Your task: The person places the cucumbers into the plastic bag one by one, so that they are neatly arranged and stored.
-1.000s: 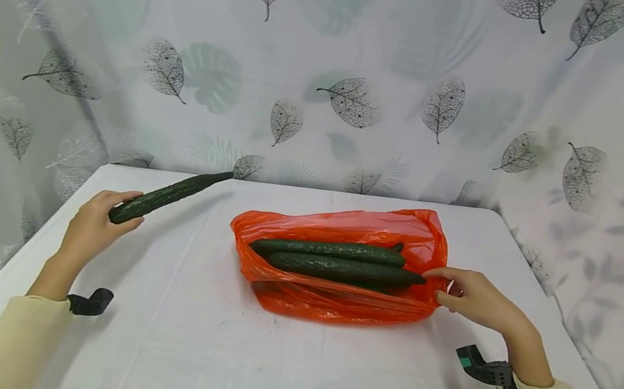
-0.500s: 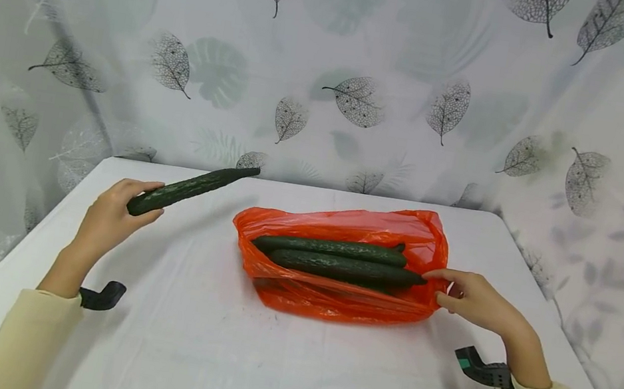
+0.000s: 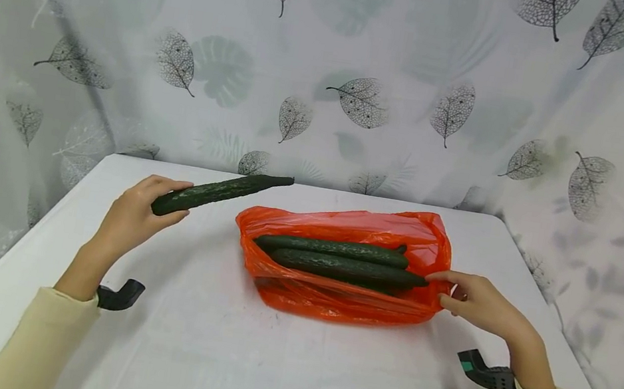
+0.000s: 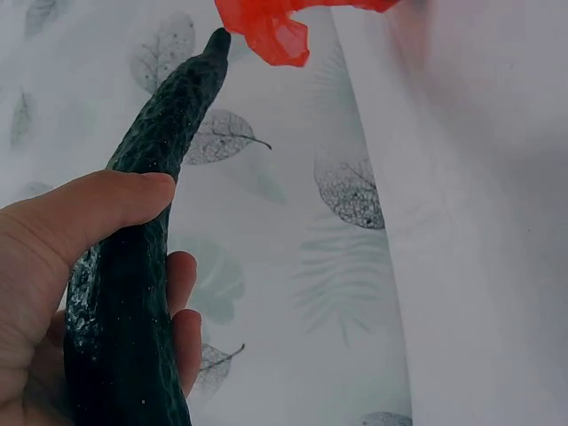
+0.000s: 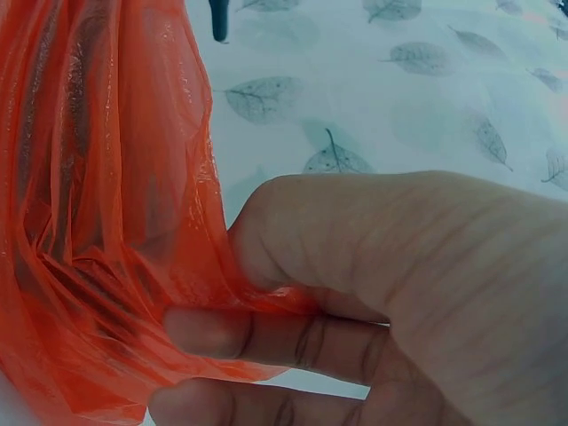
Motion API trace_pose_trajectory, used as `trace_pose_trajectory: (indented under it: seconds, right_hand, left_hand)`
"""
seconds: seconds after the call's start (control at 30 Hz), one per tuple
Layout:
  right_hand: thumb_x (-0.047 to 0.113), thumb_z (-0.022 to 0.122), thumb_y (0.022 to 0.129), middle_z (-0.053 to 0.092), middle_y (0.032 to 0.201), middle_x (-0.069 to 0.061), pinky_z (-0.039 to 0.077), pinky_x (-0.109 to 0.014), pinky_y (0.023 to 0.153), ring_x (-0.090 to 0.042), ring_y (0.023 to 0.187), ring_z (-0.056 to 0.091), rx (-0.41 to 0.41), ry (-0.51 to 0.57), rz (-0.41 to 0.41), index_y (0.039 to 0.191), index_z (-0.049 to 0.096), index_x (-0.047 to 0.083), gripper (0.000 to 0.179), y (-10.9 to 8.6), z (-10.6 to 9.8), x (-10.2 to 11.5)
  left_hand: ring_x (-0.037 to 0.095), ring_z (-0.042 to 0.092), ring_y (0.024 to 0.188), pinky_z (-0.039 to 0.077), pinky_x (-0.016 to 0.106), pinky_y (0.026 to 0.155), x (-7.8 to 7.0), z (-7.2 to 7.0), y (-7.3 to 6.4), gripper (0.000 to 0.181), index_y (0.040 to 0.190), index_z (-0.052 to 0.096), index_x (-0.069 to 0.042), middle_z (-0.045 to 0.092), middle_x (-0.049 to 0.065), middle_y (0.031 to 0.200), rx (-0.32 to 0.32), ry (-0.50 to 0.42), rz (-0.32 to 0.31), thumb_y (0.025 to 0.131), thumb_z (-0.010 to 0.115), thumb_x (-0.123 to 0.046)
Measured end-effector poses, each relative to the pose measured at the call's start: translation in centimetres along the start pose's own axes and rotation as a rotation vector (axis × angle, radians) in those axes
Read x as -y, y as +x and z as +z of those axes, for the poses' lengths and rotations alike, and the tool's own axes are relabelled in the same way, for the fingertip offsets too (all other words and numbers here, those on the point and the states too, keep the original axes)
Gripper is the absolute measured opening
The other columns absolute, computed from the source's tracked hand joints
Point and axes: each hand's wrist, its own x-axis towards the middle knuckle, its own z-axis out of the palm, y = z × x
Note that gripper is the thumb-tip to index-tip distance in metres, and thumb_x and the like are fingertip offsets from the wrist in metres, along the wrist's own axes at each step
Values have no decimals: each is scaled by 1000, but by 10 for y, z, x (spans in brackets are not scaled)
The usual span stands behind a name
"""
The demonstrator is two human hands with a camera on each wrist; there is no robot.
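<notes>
My left hand point(image 3: 135, 212) grips a dark green cucumber point(image 3: 222, 190) near its thick end, above the left part of the table. The thin end points right and slightly up, toward the bag. In the left wrist view, the thumb lies across the cucumber point(image 4: 124, 293) and the fingers curl round from below. A red plastic bag point(image 3: 332, 305) lies mid-table with its mouth spread open. Inside it, two cucumbers point(image 3: 346, 269) show side by side. At the bag's right end, my right hand point(image 3: 480, 302) pinches the edge; the right wrist view shows red plastic point(image 5: 160, 204) between thumb and fingers.
A white table point(image 3: 237, 371) carries the bag. Behind and beside it hangs a pale curtain point(image 3: 334, 43) with a leaf print. Dark straps point(image 3: 120, 295) are on both wrists, below beige sleeves.
My left hand has carried the cucumber rightward, bringing its thin end closer to the bag and turning it a little flatter. The right hand and the bag stay nearly where they were.
</notes>
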Motion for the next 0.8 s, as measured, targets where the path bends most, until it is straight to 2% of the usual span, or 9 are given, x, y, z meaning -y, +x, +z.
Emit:
trace_pose_trajectory:
  seconds: [0.23,0.5,0.8]
  right_hand:
    - [1,58,88,54,80,3,43,-24,53,-7,64,48,-12,2,-13,119,64,-3,31,-3,-3,-1]
    - [3,59,90,55,81,2,45,-24,55,-9,66,50,1,14,5,121,63,-4,32,-3,-3,-3]
    - [2,59,89,55,83,1,45,-24,55,-9,66,50,4,19,5,121,63,-4,32,-5,-4,-5]
  left_hand:
    - [32,61,97,50,47,75,-16,8,7,46,124,65,-9,61,13,116,-4,-35,44,81,78,-6]
    - [29,62,97,52,47,77,-28,16,10,46,125,65,-10,61,9,114,69,-57,90,81,79,-6]
    - [27,62,98,53,46,79,-42,29,17,47,125,65,-13,62,7,115,111,-103,118,81,79,-8]
